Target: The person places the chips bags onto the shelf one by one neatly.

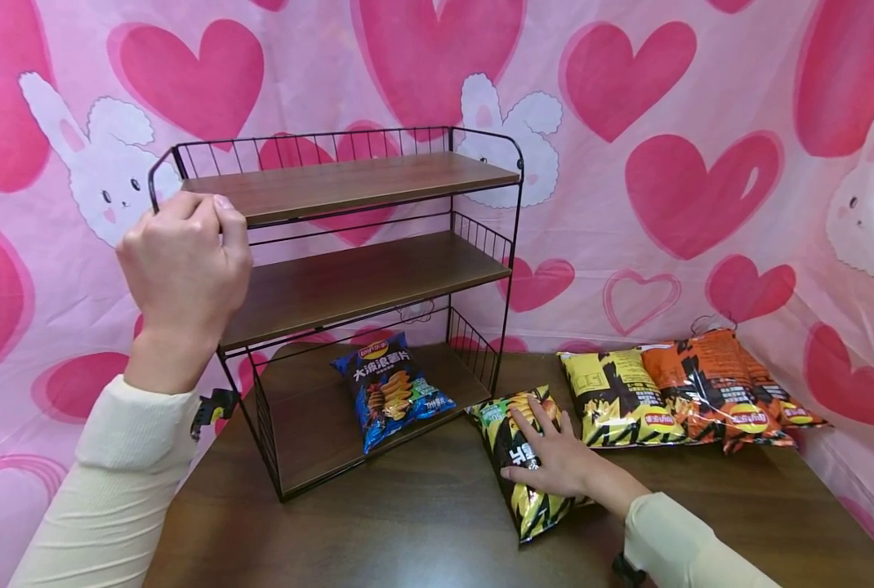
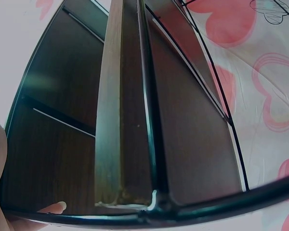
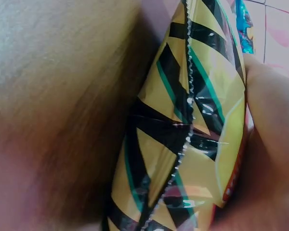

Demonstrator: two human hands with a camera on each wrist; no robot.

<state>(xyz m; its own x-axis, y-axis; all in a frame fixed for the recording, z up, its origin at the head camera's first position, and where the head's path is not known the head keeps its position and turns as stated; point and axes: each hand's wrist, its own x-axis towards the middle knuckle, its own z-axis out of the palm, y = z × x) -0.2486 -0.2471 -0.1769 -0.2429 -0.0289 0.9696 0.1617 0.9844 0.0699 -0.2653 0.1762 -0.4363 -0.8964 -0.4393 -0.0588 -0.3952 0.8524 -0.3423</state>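
A three-tier shelf rack (image 1: pixel 378 184) with brown boards and a black wire frame stands on the table. At its upper left front corner my left hand (image 1: pixel 187 261) grips the frame, and the knuckles hide what lies under them. The left wrist view shows a black frame bar (image 2: pixel 154 106) and a thumb tip at the board edge. My right hand (image 1: pixel 555 457) rests with spread fingers on a yellow-and-black chip bag (image 1: pixel 536 518) in front of the rack's right corner. In the right wrist view that chip bag (image 3: pixel 183 134) shows its crimped seam beside the hand.
A blue chip bag (image 1: pixel 393 392) leans on the bottom board of the rack. To the right lie a yellow chip bag (image 1: pixel 617 396) and orange chip bags (image 1: pixel 712 380), overlapping in a row. A pink heart-patterned cloth (image 1: pixel 650 98) hangs behind the brown table (image 1: pixel 422 523).
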